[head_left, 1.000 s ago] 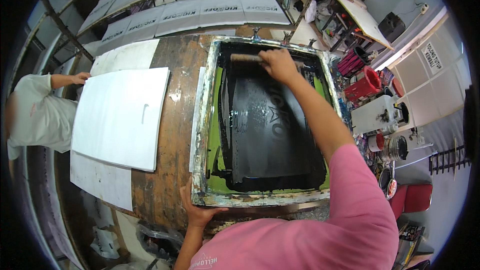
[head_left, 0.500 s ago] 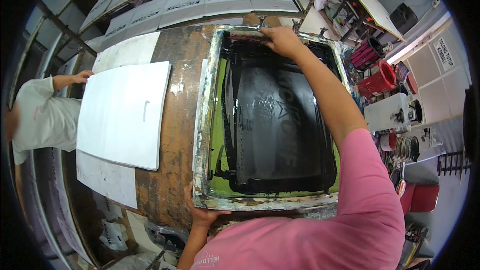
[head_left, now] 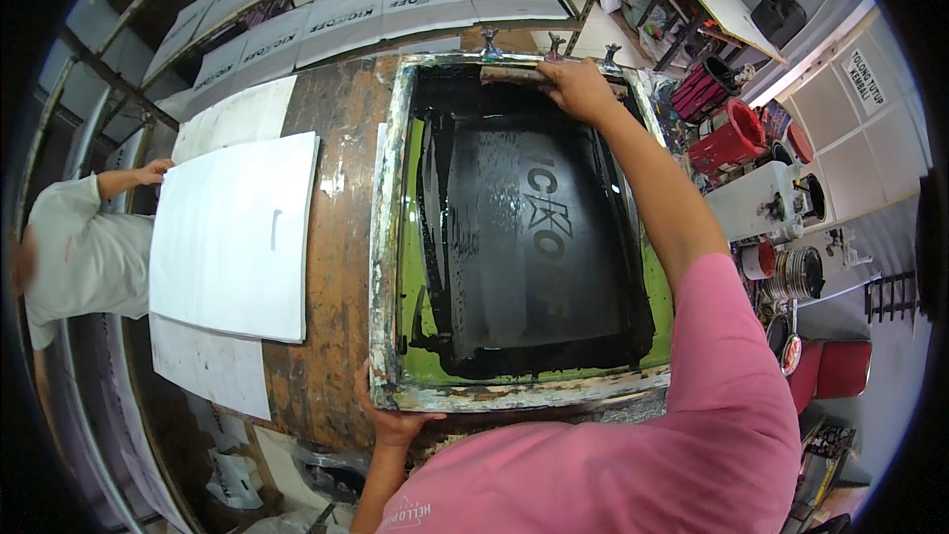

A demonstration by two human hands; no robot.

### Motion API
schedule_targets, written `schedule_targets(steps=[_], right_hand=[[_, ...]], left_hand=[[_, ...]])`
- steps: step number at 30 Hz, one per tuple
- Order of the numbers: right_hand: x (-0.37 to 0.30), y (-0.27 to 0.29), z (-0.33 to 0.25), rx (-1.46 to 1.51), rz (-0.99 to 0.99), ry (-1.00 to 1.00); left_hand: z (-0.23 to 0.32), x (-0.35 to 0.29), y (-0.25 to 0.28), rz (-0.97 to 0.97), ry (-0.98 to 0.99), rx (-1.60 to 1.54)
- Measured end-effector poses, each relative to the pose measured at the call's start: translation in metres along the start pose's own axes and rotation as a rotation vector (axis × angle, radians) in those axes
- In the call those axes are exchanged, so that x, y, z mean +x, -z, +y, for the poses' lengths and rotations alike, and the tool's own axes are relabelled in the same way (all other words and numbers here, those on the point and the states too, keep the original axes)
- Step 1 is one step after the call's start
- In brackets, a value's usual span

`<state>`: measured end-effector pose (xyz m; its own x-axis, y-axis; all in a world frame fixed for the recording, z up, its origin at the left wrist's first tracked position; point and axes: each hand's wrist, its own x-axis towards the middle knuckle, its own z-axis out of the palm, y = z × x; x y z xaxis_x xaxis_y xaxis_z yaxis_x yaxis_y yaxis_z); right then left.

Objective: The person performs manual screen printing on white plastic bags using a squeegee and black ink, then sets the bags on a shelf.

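A screen-printing frame [head_left: 380,267] with a paint-crusted wooden border lies on the table in front of me. Its green mesh [head_left: 413,237] is largely coated in wet black ink [head_left: 494,267], and a lettered design with a star shows through. At the far inner edge of the frame lies a wooden-handled squeegee [head_left: 509,75]. My right hand [head_left: 573,89] is closed over that handle; its fingertips are partly hidden. Down at the near left corner, my left hand [head_left: 397,425] grips the frame's border from below, fingers along its near side.
Left of the frame, a stack of white sheets [head_left: 232,237] rests on the worn brown table [head_left: 341,237]; a co-worker's hand [head_left: 154,172] touches its far left corner. Printed sheets lie on racks [head_left: 425,5] behind. Clamps [head_left: 554,44] line the far edge; ink buckets [head_left: 727,133] stand right.
My right hand has shifted right along the squeegee, uncovering more of its handle. The design in the mesh shows more clearly. My left hand keeps its grip, while the whole view has shifted slightly.
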<state>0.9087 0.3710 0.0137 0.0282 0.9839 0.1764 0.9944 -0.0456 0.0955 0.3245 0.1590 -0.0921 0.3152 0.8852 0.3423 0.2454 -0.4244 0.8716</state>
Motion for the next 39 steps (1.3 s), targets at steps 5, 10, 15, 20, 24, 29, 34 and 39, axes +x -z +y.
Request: schedule_targets(steps=[5,10,15,20,24,29,34,39], right_hand=[[0.006,0.015,0.013,0.14,-0.015,0.029],[-0.004,-0.005,0.002,0.049,0.094,-0.018],[0.03,0.001,-0.026,0.141,0.046,-0.024],[0.029,-0.008,-0.058,0.049,0.098,0.006],[0.027,0.015,-0.043,0.156,-0.042,0.059],[0.002,0.037,-0.031,0.165,0.024,0.025],[-0.034,0.003,-0.042,0.083,0.152,0.096],[-0.023,0.014,-0.046,0.165,0.147,0.112]], left_hand=[[0.001,-0.002,-0.003,0.012,0.028,-0.046],[-0.008,-0.003,-0.001,0.019,-0.03,0.022],[0.004,-0.001,-0.006,0.024,0.102,-0.155],[0.004,0.001,-0.002,0.014,0.098,-0.143],[0.006,0.0,-0.006,0.038,0.129,-0.175],[-0.001,-0.002,-0.005,0.026,0.064,-0.117],[0.006,0.006,0.0,-0.012,0.005,-0.013],[0.014,0.007,-0.007,0.047,0.131,-0.147]])
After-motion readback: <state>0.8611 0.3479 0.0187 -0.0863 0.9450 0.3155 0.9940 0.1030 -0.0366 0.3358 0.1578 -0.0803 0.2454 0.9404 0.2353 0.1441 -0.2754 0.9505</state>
